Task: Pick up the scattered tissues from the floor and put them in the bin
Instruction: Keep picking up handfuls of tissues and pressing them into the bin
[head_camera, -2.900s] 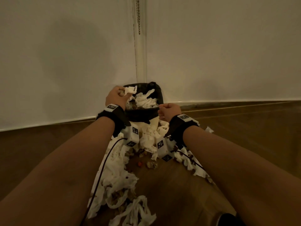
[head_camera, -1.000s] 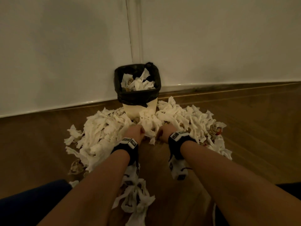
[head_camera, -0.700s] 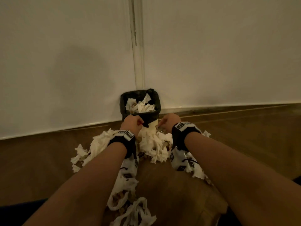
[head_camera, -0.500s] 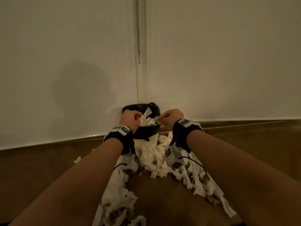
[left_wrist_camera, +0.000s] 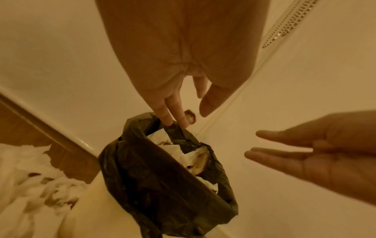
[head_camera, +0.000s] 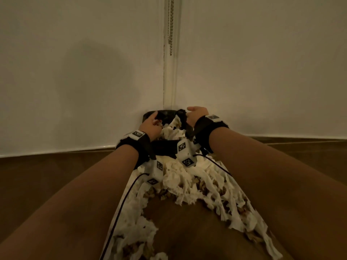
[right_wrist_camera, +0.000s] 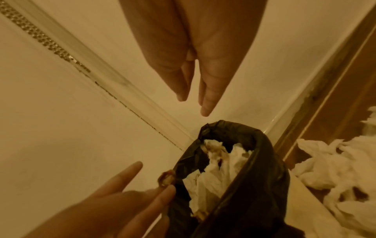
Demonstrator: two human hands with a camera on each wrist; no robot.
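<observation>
Against the corner where the two white walls meet, the bin [head_camera: 165,147] stands upright on the wooden floor [head_camera: 47,175], its mouth facing up and lined with a black bag [left_wrist_camera: 162,185]. Crumpled white tissues [head_camera: 173,129] fill the mouth, some stained brown.

Both hands are over the bin. The left hand [head_camera: 150,125] is at the left rim with its fingers [left_wrist_camera: 173,111] stretched out straight; their tips touch the edge of the bag, and a small brown scrap [left_wrist_camera: 190,118] sits by the fingertips (whether it is pinched or merely clinging I cannot tell). The right hand [head_camera: 196,114] is above the right rim, fingers [right_wrist_camera: 207,98] straight and loosely together, holding nothing.

More tissues [head_camera: 187,182] lie scattered on the floor in front of the bin, heaped against its base and spreading toward the person in two long bands, one running under each forearm, with bare floor between them. Brown bits are mixed through the pile. A bead chain [head_camera: 170,25] hangs down the wall corner above the bin.
</observation>
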